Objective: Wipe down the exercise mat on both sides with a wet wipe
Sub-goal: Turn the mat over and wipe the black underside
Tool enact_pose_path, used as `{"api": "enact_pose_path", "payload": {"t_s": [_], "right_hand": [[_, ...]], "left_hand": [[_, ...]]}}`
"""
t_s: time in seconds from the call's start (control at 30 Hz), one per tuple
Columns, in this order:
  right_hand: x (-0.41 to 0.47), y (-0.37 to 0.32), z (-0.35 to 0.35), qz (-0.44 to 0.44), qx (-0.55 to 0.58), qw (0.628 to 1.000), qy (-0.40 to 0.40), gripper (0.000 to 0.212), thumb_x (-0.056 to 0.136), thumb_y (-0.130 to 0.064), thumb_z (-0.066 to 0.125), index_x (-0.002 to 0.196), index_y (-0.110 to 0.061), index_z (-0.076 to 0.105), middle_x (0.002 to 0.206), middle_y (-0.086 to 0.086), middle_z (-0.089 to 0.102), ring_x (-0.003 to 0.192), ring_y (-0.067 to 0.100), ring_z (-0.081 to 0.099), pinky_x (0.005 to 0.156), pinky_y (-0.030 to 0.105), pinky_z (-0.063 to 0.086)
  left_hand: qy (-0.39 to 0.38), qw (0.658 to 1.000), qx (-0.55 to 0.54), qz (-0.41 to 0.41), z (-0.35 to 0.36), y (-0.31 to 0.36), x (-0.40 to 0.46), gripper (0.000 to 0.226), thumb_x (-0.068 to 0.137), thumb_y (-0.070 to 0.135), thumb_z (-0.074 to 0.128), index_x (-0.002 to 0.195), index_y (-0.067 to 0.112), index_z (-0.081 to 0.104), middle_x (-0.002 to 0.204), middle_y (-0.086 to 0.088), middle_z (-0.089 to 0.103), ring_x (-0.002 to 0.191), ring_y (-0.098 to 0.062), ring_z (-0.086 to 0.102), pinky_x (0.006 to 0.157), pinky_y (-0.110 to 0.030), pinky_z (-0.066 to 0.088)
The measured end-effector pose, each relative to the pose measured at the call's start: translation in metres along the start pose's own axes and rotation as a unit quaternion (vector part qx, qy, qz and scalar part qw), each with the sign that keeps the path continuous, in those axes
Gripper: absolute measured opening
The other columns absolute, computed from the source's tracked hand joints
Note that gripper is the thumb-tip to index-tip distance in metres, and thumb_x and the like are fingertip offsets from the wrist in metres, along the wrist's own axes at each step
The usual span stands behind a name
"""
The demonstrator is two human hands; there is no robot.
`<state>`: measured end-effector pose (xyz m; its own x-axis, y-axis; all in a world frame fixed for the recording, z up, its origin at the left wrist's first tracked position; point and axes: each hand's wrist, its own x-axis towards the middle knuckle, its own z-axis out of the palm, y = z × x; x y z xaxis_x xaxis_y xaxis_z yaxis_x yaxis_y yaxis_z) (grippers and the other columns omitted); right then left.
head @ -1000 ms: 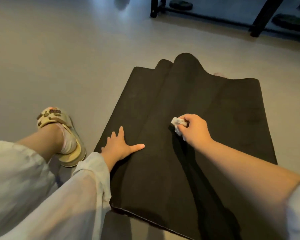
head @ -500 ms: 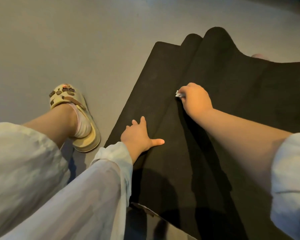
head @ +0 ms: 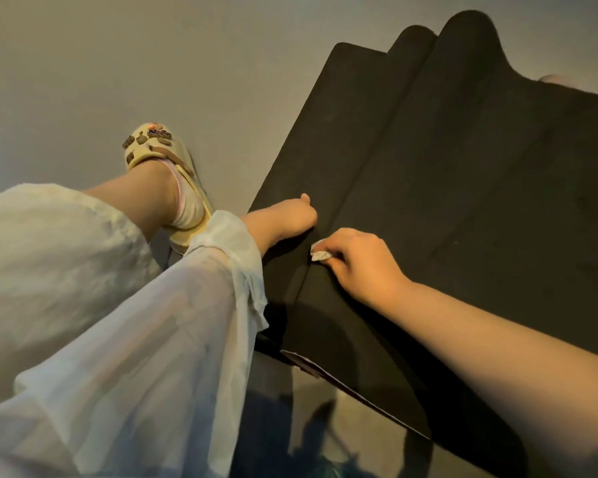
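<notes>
Right hand (head: 363, 267) drawn back along the crease toward the near edge, now just beside the left hand (head: 287, 219). Fingers curled round a crumpled wet wipe (head: 320, 254), pressing it on the black exercise mat (head: 463, 188). Left hand resting on the mat's left part, fingers mostly hidden, spread unclear. Mat lying rumpled on grey floor (head: 118, 63), beside a beige sandal (head: 159, 157).

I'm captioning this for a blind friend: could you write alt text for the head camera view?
A person's right hand presses a crumpled wet wipe onto a black exercise mat on a grey floor, while the left hand rests on the mat. A sandalled foot stands beside it.
</notes>
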<state>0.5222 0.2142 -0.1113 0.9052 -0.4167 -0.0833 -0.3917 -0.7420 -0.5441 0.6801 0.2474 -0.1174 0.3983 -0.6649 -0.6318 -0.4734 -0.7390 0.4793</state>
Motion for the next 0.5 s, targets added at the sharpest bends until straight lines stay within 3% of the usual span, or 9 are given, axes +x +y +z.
{"api": "enact_pose_path", "payload": {"t_s": [0.03,0.1,0.2,0.3,0.37,0.43,0.5], "right_hand": [[-0.006,-0.003,0.002,-0.007,0.014,1.000,-0.001,0.023,0.089,-0.011,0.057,0.107,-0.017,0.071,0.109,0.002,0.066,0.106,0.021,0.058,0.091,0.038,0.045],[-0.016,-0.009,0.005,-0.023,0.036,0.999,-0.004,0.021,0.089,-0.010,0.058,0.105,-0.015,0.071,0.108,0.003,0.067,0.106,0.020,0.059,0.092,0.037,0.045],[-0.039,-0.020,0.011,-0.078,0.053,0.995,-0.036,0.018,0.085,-0.006,0.062,0.098,-0.012,0.073,0.104,0.005,0.069,0.101,0.022,0.062,0.092,0.029,0.045],[-0.075,-0.034,0.023,-0.190,0.056,0.968,-0.155,0.015,0.082,-0.001,0.064,0.094,-0.005,0.072,0.096,0.015,0.068,0.089,0.032,0.064,0.081,0.037,0.052],[-0.093,-0.037,0.024,-0.239,0.044,0.953,-0.183,0.019,0.079,0.003,0.066,0.097,-0.003,0.071,0.095,0.016,0.066,0.082,0.033,0.062,0.072,0.037,0.054],[-0.092,-0.030,0.013,-0.233,0.078,0.963,-0.107,0.022,0.081,0.004,0.061,0.100,-0.003,0.070,0.094,0.014,0.065,0.081,0.029,0.061,0.071,0.031,0.052],[-0.072,-0.017,-0.010,-0.204,0.072,0.976,0.032,0.025,0.082,-0.001,0.054,0.102,-0.001,0.069,0.093,0.015,0.065,0.087,0.023,0.057,0.079,0.027,0.046]], "left_hand": [[-0.001,1.000,-0.015,0.003,0.000,0.000,0.000,0.065,0.097,0.026,0.043,0.151,0.014,0.007,0.156,-0.009,0.018,0.142,-0.025,0.020,0.111,-0.031,0.018],[-0.008,0.999,-0.032,0.008,0.001,-0.001,0.000,0.086,0.088,0.051,0.054,0.150,0.013,0.008,0.155,-0.006,0.021,0.141,-0.024,0.022,0.109,-0.030,0.021],[-0.006,0.998,0.067,0.013,0.006,-0.001,-0.001,0.115,0.070,0.067,0.065,0.150,0.012,0.004,0.153,-0.008,0.026,0.141,-0.026,0.024,0.108,-0.033,0.028],[0.013,0.993,0.115,0.023,0.008,-0.001,0.000,0.116,0.069,0.069,0.063,0.150,0.013,0.003,0.153,-0.010,0.025,0.141,-0.028,0.024,0.107,-0.036,0.031],[0.018,0.990,0.136,0.025,0.011,-0.001,-0.001,0.114,0.071,0.069,0.060,0.150,0.014,0.000,0.155,-0.013,0.020,0.142,-0.030,0.020,0.108,-0.039,0.031],[0.025,0.987,0.154,0.025,0.013,0.001,0.000,0.115,0.071,0.070,0.060,0.150,0.013,-0.002,0.154,-0.017,0.019,0.142,-0.031,0.019,0.108,-0.041,0.031],[0.028,0.984,0.171,0.024,0.013,0.002,0.001,0.115,0.072,0.070,0.059,0.150,0.011,-0.002,0.153,-0.020,0.019,0.143,-0.031,0.017,0.108,-0.041,0.030]]}}
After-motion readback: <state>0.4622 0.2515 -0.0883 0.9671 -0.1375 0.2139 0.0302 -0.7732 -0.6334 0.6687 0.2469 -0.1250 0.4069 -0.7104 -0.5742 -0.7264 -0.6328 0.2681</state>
